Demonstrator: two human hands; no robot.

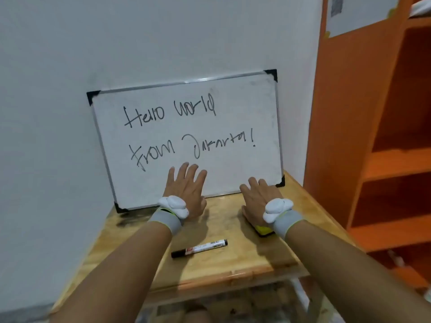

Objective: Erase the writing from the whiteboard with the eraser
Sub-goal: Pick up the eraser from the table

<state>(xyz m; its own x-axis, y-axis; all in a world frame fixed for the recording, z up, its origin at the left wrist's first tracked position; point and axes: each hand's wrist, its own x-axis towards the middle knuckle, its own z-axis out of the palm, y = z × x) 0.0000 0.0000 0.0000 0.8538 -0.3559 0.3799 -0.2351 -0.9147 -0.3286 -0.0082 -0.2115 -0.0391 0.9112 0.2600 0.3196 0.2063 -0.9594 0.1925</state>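
Note:
A small whiteboard [245, 113] leans upright against the wall at the back of a wooden table [217, 259]. It reads "Hello world from Jakarta!" in black marker. My left hand [186, 190] lies flat with fingers spread, its fingertips over the board's lower edge, and it holds nothing. My right hand [256, 199] lies flat, palm down, on top of the eraser [263, 230]. Only a yellow and black end of the eraser shows under my wrist. The right fingers stretch forward towards the board's lower right corner.
A black-capped marker [199, 248] lies on the table in front of my hands. Orange shelving [373, 136] stands close on the right. Dark smudges mark the table's back left. The table's front edge is near my forearms.

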